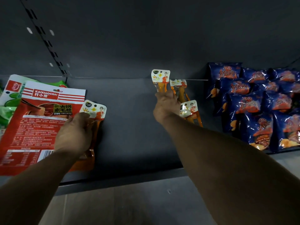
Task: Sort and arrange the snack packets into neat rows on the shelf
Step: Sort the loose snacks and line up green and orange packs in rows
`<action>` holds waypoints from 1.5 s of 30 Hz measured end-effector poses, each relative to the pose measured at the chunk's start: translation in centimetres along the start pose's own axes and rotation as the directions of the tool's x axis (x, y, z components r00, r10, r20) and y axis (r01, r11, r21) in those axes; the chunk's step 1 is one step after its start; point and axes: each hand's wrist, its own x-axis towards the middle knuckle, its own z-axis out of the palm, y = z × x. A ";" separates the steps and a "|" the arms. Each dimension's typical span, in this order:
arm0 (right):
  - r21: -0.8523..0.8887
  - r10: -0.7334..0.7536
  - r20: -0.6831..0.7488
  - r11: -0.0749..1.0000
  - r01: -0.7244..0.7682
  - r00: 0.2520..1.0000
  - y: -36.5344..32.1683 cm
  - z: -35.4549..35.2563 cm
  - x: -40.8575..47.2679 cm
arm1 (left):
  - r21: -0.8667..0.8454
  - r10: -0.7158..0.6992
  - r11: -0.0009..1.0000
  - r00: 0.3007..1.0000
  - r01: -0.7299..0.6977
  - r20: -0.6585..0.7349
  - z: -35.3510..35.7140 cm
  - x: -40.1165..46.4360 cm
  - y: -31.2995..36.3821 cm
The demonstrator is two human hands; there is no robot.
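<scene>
My left hand (73,133) grips a small orange snack packet (95,111) with a white top, at the left of the dark shelf (129,120), next to a large red packet. My right hand (164,107) holds another such orange packet (160,79) upright near the shelf's back wall. Two more of these orange packets lie just right of that hand, one further back (178,86) and one nearer (190,110), partly hidden by my hand and forearm.
A large red packet (32,120) lies at the left over green packets (9,101). Several blue snack bags (253,104) are stacked in rows at the right. The shelf's front lip (123,181) runs below my arms, with grey floor (129,208) beneath.
</scene>
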 end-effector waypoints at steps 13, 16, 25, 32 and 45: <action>0.480 -0.124 0.117 0.876 0.053 0.985 -3.5 0.0 -3.1 | -0.453 -0.096 0.889 0.994 0.062 -0.053 1.1 -0.2 4.1; 0.637 -0.124 0.248 0.768 -0.066 0.961 -4.3 1.0 -5.0 | -0.523 -0.083 0.851 0.995 0.046 -0.048 1.4 -0.3 5.3; 0.793 -0.002 0.316 0.550 -0.262 0.949 -1.3 -0.3 -6.9 | -0.610 -0.048 0.790 0.998 0.055 0.028 3.6 -2.0 9.4; 0.669 0.191 0.297 0.657 -0.347 0.936 4.0 -0.4 -6.9 | -0.603 0.146 0.797 0.958 0.033 0.245 6.6 -4.0 12.7; 0.491 0.314 0.253 0.774 -0.401 0.915 7.3 0.6 -6.5 | -0.463 0.238 0.886 0.889 -0.033 0.391 9.2 -4.5 14.2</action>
